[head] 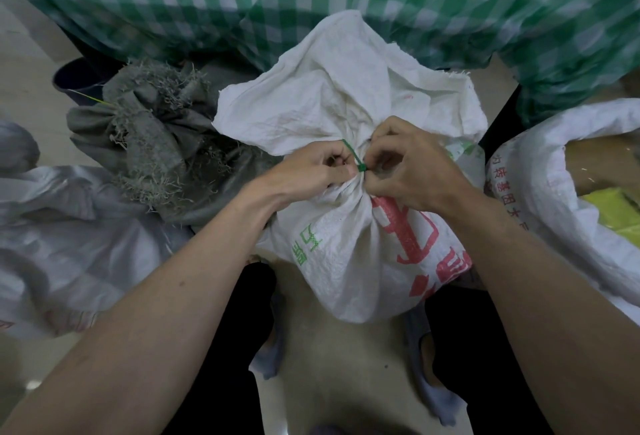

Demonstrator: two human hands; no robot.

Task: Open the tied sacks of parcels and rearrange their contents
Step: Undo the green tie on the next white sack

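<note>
A white woven sack (349, 254) with red and green print stands on the floor between my feet. Its neck is bunched and bound by a green zip tie (354, 156). My left hand (320, 168) pinches the tie from the left, fingers curled against the neck. My right hand (405, 164) pinches the tie's lock from the right, thumb and forefinger closed on it. The sack's loose top (332, 88) fans out above both hands. Its contents are hidden.
A grey frayed sack (152, 144) sits tied at the left, a pale plastic sack (62, 234) nearer left. An open white sack (554, 185) with yellow parcels (616, 209) stands right. Green checked fabric (311, 2) hangs behind. A dark bucket (74, 76) is at back left.
</note>
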